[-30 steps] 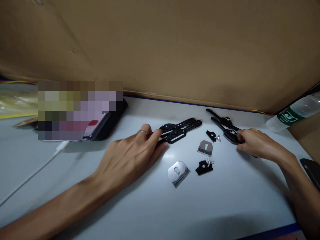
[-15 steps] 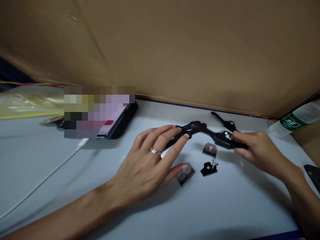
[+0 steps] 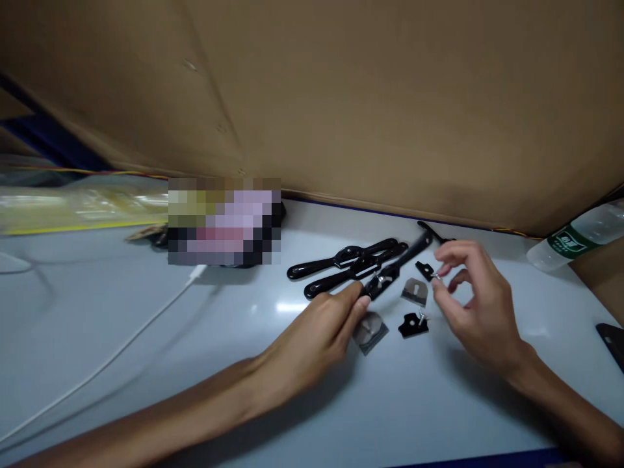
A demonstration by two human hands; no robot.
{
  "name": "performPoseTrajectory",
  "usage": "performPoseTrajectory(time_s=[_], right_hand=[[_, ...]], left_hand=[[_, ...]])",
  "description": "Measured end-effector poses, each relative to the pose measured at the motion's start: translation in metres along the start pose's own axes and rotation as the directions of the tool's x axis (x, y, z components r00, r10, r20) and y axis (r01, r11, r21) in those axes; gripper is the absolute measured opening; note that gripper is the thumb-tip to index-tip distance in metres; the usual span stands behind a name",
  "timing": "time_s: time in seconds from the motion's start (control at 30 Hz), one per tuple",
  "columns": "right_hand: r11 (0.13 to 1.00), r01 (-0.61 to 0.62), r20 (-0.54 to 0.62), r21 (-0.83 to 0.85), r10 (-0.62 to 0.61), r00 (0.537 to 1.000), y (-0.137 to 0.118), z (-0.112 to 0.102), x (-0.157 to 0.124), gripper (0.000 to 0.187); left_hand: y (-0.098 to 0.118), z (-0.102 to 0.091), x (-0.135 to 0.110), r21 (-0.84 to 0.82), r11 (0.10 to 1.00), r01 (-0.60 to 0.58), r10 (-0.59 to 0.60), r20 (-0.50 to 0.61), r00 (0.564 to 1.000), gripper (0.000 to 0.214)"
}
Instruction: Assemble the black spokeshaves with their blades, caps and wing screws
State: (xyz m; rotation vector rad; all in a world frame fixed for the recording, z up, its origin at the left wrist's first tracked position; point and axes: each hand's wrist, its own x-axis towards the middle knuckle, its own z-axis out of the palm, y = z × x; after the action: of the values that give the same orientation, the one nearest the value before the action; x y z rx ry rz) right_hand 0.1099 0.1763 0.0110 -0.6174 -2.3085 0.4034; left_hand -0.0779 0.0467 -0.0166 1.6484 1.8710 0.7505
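Note:
My left hand (image 3: 319, 325) pinches one end of a black handled tool body (image 3: 397, 265), which points up and to the right. Two more black tool bodies (image 3: 341, 263) lie side by side just left of it. My right hand (image 3: 470, 302) pinches a small black clamp piece with a wing screw (image 3: 428, 270) between thumb and forefinger. On the table between my hands lie a steel blade (image 3: 414, 291), a second steel blade (image 3: 370, 330) by my left fingertips, and another black clamp piece with a wing screw (image 3: 413, 323).
A large cardboard sheet (image 3: 341, 97) stands along the back of the white table (image 3: 244, 390). A phone (image 3: 224, 224) with a white cable (image 3: 121, 344) lies at the left. A plastic bottle (image 3: 580, 234) lies at the far right; a black object (image 3: 611, 338) sits at the right edge.
My right hand has let go of the black tool body and now pinches the small clamp piece. My left hand has taken hold of that tool body's near end. The two other bodies lie apart again.

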Motion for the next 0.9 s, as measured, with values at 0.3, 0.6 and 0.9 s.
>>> performPoseTrajectory(time_s=[0.3,0.6,0.9], right_hand=[[0.380,-0.752,0.715,0.539,0.267,0.647,-0.012,0.032,-0.006,0.038],[0.969,-0.165,0.324,0.181,0.100,0.941,-0.013,0.029,-0.012,0.028],[0.907,0.410,0.197,-0.093,-0.387,0.901,0.001,0.032,-0.019,0.027]], left_hand=[[-0.002,0.023,0.000,0.014,1.000,-0.022,0.022,-0.027,0.999,0.015],[0.004,0.028,-0.005,-0.276,0.961,0.036,-0.025,0.042,0.999,0.021],[-0.004,0.032,0.001,-0.663,0.729,0.171,-0.052,0.196,0.979,0.033]])
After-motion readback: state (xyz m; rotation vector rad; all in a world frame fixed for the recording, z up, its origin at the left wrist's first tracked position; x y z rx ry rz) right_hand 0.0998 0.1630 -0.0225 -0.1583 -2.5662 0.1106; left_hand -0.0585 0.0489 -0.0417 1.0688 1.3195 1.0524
